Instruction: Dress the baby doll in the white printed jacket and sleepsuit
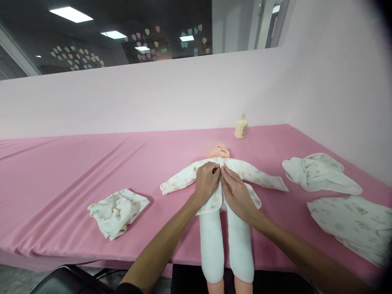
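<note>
We find the top on the doll, whose long axis runs away from us across the bench, the top's front between left hand and right hand, equally near, both with fingertips drawn together, pinching cloth just below the neck.

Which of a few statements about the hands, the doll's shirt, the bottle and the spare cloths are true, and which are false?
1. The left hand and right hand meet at the front of the shirt on the doll. True.
2. The bottle lies on its side. False: the bottle stands upright on the pink sheet.
3. The sleeves stretch out to both sides. True.
4. All spare cloths lie left of the doll in the picture. False: one cloth lies left, two cloths right.
</note>
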Motion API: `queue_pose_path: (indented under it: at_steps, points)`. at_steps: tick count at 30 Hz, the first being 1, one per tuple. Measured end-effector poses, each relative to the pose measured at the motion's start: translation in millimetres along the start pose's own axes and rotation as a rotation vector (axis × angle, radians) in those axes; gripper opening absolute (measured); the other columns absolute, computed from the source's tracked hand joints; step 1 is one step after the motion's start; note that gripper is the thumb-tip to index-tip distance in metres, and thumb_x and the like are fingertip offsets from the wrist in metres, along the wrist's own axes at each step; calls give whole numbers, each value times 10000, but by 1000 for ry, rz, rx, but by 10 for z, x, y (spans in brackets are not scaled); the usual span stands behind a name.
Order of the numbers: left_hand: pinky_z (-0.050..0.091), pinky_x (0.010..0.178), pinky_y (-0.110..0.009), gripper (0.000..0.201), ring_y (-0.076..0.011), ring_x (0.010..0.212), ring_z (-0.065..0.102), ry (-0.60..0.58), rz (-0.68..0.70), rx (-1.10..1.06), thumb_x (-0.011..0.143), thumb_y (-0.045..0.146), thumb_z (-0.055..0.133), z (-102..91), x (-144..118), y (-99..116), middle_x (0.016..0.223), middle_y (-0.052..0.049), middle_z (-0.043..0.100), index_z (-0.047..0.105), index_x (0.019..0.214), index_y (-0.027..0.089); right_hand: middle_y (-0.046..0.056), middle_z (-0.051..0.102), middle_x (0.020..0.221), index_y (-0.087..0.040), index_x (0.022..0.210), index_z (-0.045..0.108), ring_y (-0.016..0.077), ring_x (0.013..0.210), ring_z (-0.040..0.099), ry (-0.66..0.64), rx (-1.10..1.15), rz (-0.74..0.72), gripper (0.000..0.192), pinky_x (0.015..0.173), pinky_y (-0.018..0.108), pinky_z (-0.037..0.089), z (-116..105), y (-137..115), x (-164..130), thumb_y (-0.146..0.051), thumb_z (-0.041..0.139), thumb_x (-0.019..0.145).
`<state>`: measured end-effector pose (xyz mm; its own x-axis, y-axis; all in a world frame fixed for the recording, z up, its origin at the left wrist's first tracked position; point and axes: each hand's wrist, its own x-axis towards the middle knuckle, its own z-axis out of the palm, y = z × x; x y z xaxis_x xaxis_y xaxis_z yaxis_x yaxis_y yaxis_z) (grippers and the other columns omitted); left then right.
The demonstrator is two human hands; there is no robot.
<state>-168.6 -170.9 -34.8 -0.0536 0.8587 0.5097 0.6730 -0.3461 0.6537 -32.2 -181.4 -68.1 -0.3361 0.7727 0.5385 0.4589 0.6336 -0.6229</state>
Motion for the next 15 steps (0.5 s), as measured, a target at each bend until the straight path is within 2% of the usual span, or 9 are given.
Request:
queue_pose_path:
  at_steps: [4, 7, 10, 12, 15]
  points:
    - [419, 694, -255, 206, -147, 736, 571, -85, -90, -265, 864, 215, 507, -40, 24, -30, 756, -11, 660, 686, 771, 171, 53, 390, 1554, -205, 1477, 450, 199, 1453, 324, -54, 61, 59, 510, 1215, 442, 291, -75, -48, 35, -230, 337, 980]
    - [431, 669, -238, 207, -146, 746, 581, -160, -204, -426, 832, 221, 525, -91, 50, -43, 783, -15, 667, 721, 867, 164, 49, 413, 1540, -209, 1462, 471, 187, 1444, 342, -57, 89, 75, 512, 1215, 434, 291, -111, -73, 57, -204, 331, 970]
    - [376, 575, -218, 203, -107, 618, 489, -218, -317, -478, 836, 254, 526, -140, 76, -41, 681, 7, 595, 702, 797, 160, 44, 446, 1519, -223, 1442, 500, 185, 1431, 366, -40, 102, 62, 508, 1209, 442, 302, -119, -70, 71, -188, 330, 964]
    - [330, 531, -217, 236, -86, 555, 408, -230, -350, -505, 852, 310, 533, -158, 87, -40, 625, 24, 527, 663, 729, 156, 33, 453, 1514, -243, 1434, 508, 185, 1429, 369, -42, 108, 47, 517, 1206, 455, 306, -122, -60, 77, -167, 331, 954]
    - [303, 513, -218, 268, -79, 542, 376, -219, -367, -516, 852, 371, 561, -163, 93, -45, 614, 32, 495, 640, 718, 153, 25, 456, 1512, -253, 1428, 514, 184, 1430, 367, -47, 114, 40, 532, 1204, 459, 311, -135, -54, 82, -147, 338, 937]
